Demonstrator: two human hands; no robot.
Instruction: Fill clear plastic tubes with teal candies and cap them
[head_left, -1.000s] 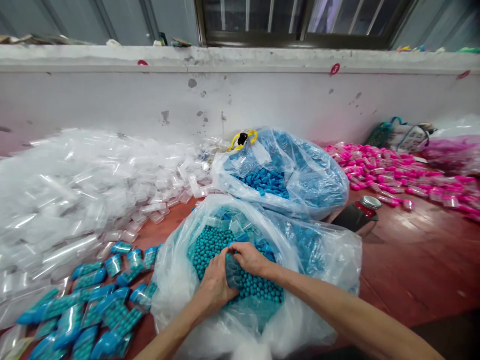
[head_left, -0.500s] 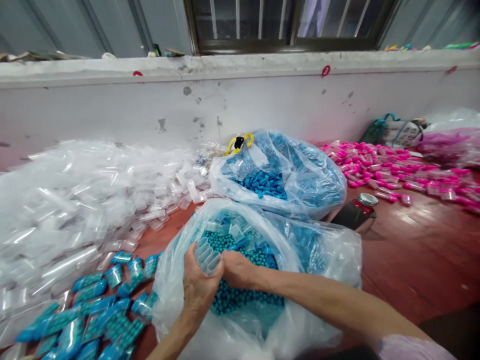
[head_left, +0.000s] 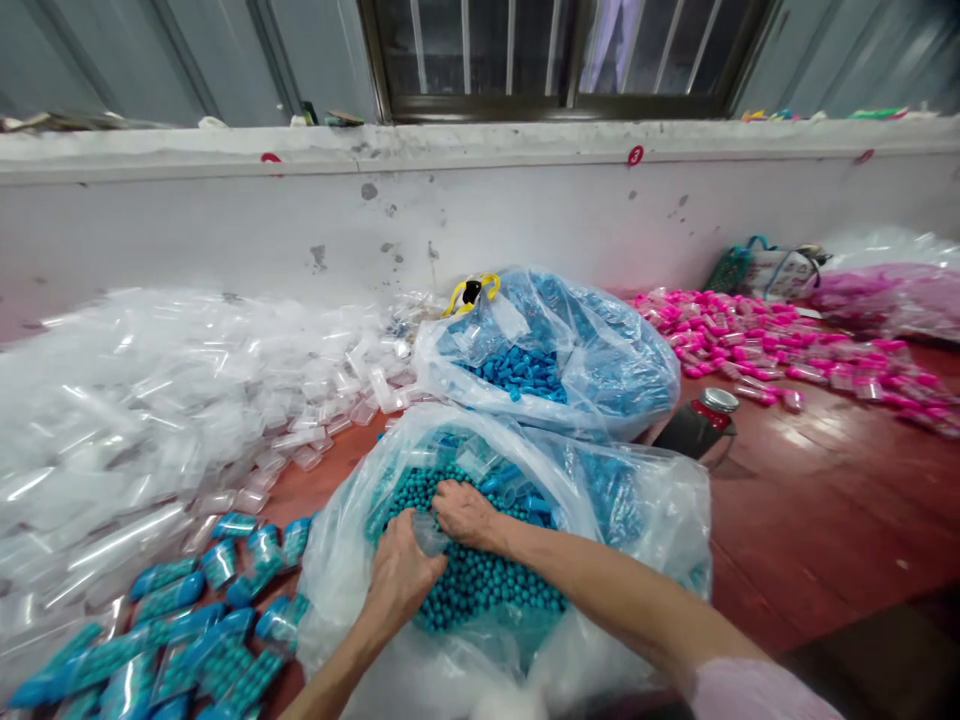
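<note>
My left hand [head_left: 403,568] is wrapped around some clear plastic tubes [head_left: 430,536], held low over a heap of teal beads [head_left: 487,585]. My right hand [head_left: 466,513] is beside the tubes' far end, its fingers curled down at the beads; what they grip, if anything, is hidden. The beads lie in an open clear plastic bag [head_left: 337,560], along with loose clear tubes and blue caps [head_left: 517,487]. On the floor to the left lie several blue-capped tubes [head_left: 165,595] filled with teal beads.
A large heap of clear tubes [head_left: 187,390] spreads over the left. Behind the bead bag stands a bag of blue caps [head_left: 525,372]. A dark bottle with a silver lid [head_left: 694,425] stands right of it, before pink-capped tubes [head_left: 750,340] along the wall.
My left hand has lowered and tilted the tubes towards the beads. The right hand has moved slightly up and away, from against the tubes to the bead heap. The view has shifted slightly.
</note>
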